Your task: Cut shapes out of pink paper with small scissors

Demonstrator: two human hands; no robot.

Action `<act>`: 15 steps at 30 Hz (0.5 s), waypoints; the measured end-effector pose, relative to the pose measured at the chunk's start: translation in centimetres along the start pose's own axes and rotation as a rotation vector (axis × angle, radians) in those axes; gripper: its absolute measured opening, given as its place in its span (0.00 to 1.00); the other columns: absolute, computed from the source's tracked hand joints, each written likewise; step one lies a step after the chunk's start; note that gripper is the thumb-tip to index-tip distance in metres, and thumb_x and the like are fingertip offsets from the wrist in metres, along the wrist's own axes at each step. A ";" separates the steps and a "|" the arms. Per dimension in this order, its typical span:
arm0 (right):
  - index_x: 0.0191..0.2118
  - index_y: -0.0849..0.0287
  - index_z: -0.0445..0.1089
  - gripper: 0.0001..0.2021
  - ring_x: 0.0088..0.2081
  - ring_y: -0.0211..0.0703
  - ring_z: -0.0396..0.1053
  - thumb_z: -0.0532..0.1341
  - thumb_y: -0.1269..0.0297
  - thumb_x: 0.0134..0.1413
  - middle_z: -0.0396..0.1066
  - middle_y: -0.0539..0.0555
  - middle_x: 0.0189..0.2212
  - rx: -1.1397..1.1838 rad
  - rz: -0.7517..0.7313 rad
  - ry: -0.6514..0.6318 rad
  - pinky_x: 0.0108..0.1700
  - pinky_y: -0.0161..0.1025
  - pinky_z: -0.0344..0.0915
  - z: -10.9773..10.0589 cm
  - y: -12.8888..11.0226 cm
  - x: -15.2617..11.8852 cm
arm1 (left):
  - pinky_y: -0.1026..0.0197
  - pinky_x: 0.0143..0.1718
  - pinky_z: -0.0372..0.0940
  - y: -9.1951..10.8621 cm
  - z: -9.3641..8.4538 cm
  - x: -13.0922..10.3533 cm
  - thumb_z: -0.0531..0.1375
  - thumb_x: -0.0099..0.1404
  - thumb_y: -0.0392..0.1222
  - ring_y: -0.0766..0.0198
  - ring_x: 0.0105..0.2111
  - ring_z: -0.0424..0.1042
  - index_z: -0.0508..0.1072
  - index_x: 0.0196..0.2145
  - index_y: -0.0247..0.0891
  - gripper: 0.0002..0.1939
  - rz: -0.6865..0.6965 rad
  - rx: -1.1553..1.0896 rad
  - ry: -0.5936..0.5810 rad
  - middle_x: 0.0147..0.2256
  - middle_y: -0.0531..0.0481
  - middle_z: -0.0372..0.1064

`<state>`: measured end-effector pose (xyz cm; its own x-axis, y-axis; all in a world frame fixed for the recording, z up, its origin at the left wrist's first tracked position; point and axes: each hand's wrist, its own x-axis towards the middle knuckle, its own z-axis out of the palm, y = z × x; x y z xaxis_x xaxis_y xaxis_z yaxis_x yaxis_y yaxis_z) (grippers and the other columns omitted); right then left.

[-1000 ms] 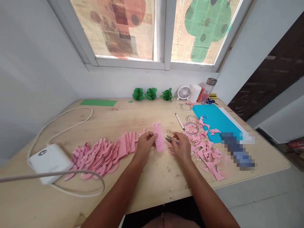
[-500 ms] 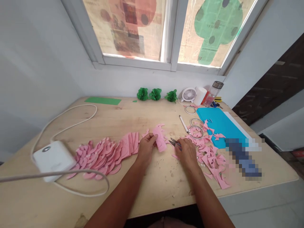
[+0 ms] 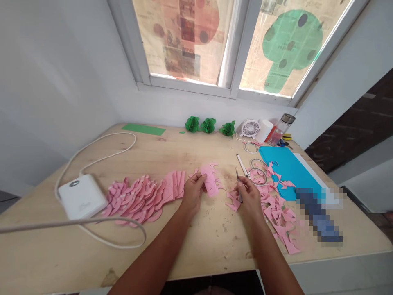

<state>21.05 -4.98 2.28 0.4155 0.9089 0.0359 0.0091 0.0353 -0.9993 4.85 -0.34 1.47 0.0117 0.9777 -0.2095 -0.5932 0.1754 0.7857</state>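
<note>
My left hand point(image 3: 194, 189) pinches a partly cut piece of pink paper point(image 3: 211, 183) by its left edge, just above the table. Curved outlines show faintly on the paper. My right hand point(image 3: 249, 192) is closed round a small pair of scissors point(image 3: 237, 176), whose narrow blades point away from me. Pink offcuts point(image 3: 233, 200) lie under and beside the right hand. To the left of my left hand, a long row of cut pink paper pieces point(image 3: 147, 196) lies overlapped, with squarer sheets point(image 3: 175, 185) at its right end.
A white power bank point(image 3: 82, 198) with a looping cable is at the left. Three green paper flowers point(image 3: 208, 125) and a small fan point(image 3: 250, 128) stand along the wall. Rightward are a white pen point(image 3: 241, 164), blue sheets point(image 3: 285, 168), a bottle point(image 3: 282, 129) and heaped pink scraps point(image 3: 276, 213).
The scissors have turned from pointing left at the paper to pointing away from me, and my right hand has drawn slightly right. The view has shifted; my left hand keeps its pinch.
</note>
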 end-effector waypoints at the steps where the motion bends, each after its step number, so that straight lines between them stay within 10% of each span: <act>1: 0.40 0.59 0.68 0.16 0.22 0.35 0.61 0.62 0.58 0.45 0.66 0.48 0.23 0.118 0.096 -0.033 0.25 0.33 0.58 0.1 -0.5 -0.1 | 0.68 0.21 0.53 0.1 0.0 0.0 0.66 0.44 0.43 0.72 0.19 0.61 0.65 0.23 0.36 0.14 -0.002 -0.002 -0.002 0.20 0.57 0.62; 6: 0.35 0.59 0.68 0.15 0.18 0.30 0.56 0.66 0.58 0.39 0.68 0.50 0.26 0.392 0.264 -0.124 0.15 0.28 0.47 1.4 -2.8 -0.5 | 0.68 0.21 0.54 0.5 0.0 -0.2 0.66 0.45 0.43 0.72 0.19 0.62 0.65 0.24 0.36 0.13 -0.004 -0.029 -0.011 0.20 0.57 0.62; 15: 0.36 0.61 0.69 0.17 0.15 0.28 0.48 0.66 0.60 0.38 0.56 0.42 0.16 0.144 0.214 -0.220 0.15 0.29 0.43 5.6 -0.7 -0.6 | 0.68 0.23 0.56 0.7 -0.3 0.3 0.66 0.45 0.40 0.72 0.21 0.64 0.67 0.25 0.36 0.12 0.056 -0.127 0.042 0.22 0.56 0.64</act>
<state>15.67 -3.25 2.95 0.1881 0.9693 -0.1583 -0.1925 -0.1216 -0.9737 4.17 0.06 1.78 -0.0562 0.9794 -0.1937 -0.6893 0.1023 0.7172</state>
